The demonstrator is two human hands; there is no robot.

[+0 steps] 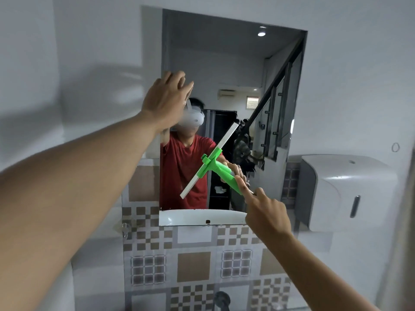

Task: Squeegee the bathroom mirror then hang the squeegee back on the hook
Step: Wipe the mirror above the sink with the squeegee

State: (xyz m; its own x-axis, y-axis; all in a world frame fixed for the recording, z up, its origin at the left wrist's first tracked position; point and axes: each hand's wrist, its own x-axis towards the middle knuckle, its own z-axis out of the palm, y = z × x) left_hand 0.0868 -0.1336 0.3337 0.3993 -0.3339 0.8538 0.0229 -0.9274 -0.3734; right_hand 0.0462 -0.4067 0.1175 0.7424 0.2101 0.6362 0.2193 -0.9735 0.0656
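Observation:
A tall frameless mirror (278,70) hangs on the wall ahead. My right hand (265,212) grips the green handle of a squeegee (212,161). Its white blade slants from lower left to upper right, against the lower middle of the glass. My left hand (167,101) is raised with fingers spread, its fingertips touching the mirror near its left edge. The mirror reflects a person in a red shirt, both hands and the squeegee. A small ring-shaped hook (395,147) sits on the wall to the right of the mirror.
A white paper dispenser (345,191) is mounted on the wall just right of the mirror. Brown-and-white patterned tiles (193,259) cover the wall below. A dark tap (222,299) shows at the bottom edge. A small metal fitting (125,227) sits lower left.

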